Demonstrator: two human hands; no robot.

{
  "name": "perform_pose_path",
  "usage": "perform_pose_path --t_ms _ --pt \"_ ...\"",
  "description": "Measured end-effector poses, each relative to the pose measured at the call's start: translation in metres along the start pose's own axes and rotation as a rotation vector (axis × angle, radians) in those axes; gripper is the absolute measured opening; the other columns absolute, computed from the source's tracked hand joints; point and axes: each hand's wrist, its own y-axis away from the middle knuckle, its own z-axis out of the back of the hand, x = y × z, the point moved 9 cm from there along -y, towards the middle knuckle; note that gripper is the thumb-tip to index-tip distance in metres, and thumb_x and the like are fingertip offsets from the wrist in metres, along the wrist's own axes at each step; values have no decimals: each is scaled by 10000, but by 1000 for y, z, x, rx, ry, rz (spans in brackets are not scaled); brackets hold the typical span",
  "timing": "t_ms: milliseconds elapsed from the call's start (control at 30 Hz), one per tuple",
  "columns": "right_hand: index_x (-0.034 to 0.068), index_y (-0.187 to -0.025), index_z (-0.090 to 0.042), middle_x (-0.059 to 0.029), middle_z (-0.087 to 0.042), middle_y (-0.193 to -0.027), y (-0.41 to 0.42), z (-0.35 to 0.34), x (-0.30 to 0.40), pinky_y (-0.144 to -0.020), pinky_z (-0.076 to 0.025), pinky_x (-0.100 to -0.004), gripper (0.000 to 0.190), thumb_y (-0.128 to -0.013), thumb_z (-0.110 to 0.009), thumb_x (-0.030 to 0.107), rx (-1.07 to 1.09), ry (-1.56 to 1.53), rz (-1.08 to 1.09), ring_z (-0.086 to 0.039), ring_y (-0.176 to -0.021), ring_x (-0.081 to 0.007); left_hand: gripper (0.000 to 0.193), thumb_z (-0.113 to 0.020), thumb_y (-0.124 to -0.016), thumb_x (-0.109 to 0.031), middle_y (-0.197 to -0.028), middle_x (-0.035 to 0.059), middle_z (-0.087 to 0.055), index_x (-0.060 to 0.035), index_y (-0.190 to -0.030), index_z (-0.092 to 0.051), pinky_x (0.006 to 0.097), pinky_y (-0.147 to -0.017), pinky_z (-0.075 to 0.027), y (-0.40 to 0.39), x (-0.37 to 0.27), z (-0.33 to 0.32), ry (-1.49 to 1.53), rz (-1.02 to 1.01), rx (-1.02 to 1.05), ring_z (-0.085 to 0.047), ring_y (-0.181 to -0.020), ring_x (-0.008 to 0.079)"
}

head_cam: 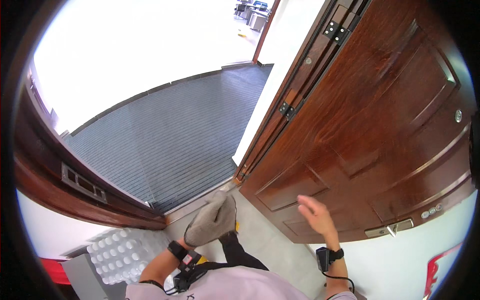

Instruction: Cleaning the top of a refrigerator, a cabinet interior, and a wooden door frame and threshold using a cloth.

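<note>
A grey fabric cover, like a mitt or folded cloth (213, 220), hides nearly all of my left hand (187, 243); only skin by the wrist shows, so the fingers' pose is hidden. The covered hand is held out over the pale floor near the door threshold (200, 202). My right hand (317, 215) is bare and empty, its fingers apart, in front of the lower part of an open brown panelled door (356, 150). Whether it touches the door cannot be told. Both wrists wear black straps with devices.
A steel door handle (390, 228) sits on the right. The door frame (93, 187) curves along the left, above plastic-wrapped bottles with white caps (120, 255) and a grey box (84, 277). A ribbed dark mat (172, 131) lies beyond the threshold. Desks (257, 17) stand farther off.
</note>
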Motion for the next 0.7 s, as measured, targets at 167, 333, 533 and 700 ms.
perform_pose_path --t_ms 167,333,533,700 --pt "2 -1086 -570 -150 -594 -1083 -54 73 -11 -827 -453 -312 278 -850 -570 148 -240 -38 81 -579 -994 -274 209 -524 -791 -49 -951 66 -586 -2 -994 -551 280 -777 -451 -62 55 -66 1369 558 -189 -567 -876 173" --pt "-10 -1022 -608 -144 -610 -1057 -101 109 3 -839 -448 -315 215 -858 -553 118 -390 54 260 -587 -981 -246 227 -574 -826 -104 -944 42 -591 -21 -1037 -556 273 -748 -462 -148 63 -22 132 318 -81 -570 -855 151" --pt "-37 -1037 -595 -158 -573 -1122 -151 144 40 -913 -401 -381 222 -854 -528 69 -613 168 510 -532 -1057 -305 341 -566 -863 -234 -897 36 -588 -27 -1130 -518 260 -696 -467 -231 92 -19 915 493 -271 -563 -797 115" --pt "-15 -1122 -527 -208 -467 -1242 -176 156 73 -988 -292 -493 305 -833 -519 82 -847 598 746 -429 -1161 -367 495 -492 -901 -322 -1162 83 -506 -33 -1291 -390 280 -890 -392 -360 20 69 812 6 -349 -494 -1031 159"
